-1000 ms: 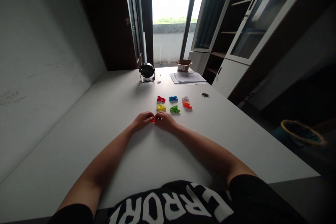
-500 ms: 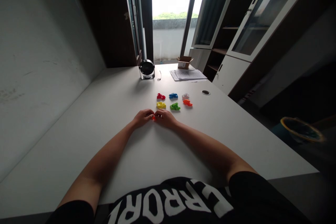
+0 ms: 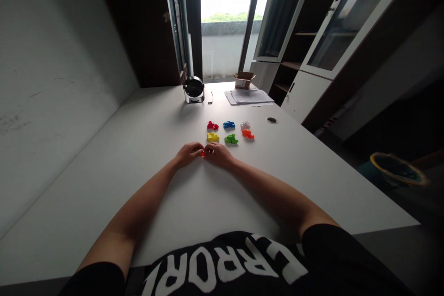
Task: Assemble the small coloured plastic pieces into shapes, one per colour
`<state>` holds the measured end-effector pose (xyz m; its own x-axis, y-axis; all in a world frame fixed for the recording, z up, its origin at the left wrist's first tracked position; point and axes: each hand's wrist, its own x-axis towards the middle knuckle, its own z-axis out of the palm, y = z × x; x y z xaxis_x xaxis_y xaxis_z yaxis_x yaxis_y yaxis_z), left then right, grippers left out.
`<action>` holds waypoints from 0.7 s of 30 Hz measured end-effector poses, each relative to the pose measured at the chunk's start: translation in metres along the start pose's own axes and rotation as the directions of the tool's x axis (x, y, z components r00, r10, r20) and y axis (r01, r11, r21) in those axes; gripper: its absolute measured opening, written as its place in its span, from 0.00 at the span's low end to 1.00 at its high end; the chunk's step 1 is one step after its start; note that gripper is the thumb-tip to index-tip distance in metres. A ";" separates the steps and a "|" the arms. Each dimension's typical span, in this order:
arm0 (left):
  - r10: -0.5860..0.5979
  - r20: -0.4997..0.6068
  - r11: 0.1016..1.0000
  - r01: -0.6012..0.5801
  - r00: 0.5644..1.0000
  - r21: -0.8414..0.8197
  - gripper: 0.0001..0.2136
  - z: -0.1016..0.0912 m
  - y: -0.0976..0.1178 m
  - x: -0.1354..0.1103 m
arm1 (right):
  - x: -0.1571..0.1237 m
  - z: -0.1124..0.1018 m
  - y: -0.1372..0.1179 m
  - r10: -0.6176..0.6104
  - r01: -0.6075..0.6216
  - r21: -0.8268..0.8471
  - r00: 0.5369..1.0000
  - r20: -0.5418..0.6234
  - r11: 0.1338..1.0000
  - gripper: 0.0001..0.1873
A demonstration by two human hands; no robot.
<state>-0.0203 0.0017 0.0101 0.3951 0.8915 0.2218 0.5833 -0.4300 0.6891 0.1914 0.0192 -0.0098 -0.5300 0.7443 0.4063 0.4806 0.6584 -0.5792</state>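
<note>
My left hand [image 3: 189, 153] and my right hand [image 3: 218, 154] meet over the white table, fingertips closed on a small red plastic piece [image 3: 203, 153] between them. Most of that piece is hidden by the fingers. Just beyond the hands sit small plastic toys, perhaps vehicles, in two short rows. The nearer row holds a yellow toy [image 3: 212, 137], a green toy [image 3: 231, 138] and an orange toy [image 3: 247, 134]. Behind them are a red toy [image 3: 212, 125], a blue toy [image 3: 229, 125] and a white toy [image 3: 245, 125].
The white table [image 3: 156, 125] runs back towards a window. At its far end stand a round black device on a silver stand [image 3: 194, 90], papers [image 3: 251, 96] and an open cardboard box [image 3: 243, 80]. A cable hole [image 3: 272, 120] lies at the right.
The view has shifted very slightly. Both hands stay at the red piece, with hardly any finger movement visible.
</note>
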 end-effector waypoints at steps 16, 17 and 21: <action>0.009 -0.007 1.000 -0.009 1.000 0.020 0.10 -0.001 0.002 0.000 | 0.000 -0.001 0.000 -0.007 0.007 -0.006 1.000 0.002 1.000 0.02; 0.011 -0.008 1.000 -0.011 1.000 0.021 0.10 0.000 0.001 0.000 | 0.000 -0.001 0.000 -0.003 0.004 -0.008 1.000 0.004 1.000 0.02; 0.009 -0.007 1.000 -0.009 1.000 0.021 0.10 0.000 0.001 0.000 | 0.000 0.000 0.000 0.007 -0.007 -0.010 1.000 0.001 1.000 0.03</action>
<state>-0.0196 0.0013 0.0103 0.3952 0.8885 0.2330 0.5948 -0.4409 0.6722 0.1914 0.0194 -0.0101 -0.5274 0.7490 0.4011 0.4915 0.6540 -0.5750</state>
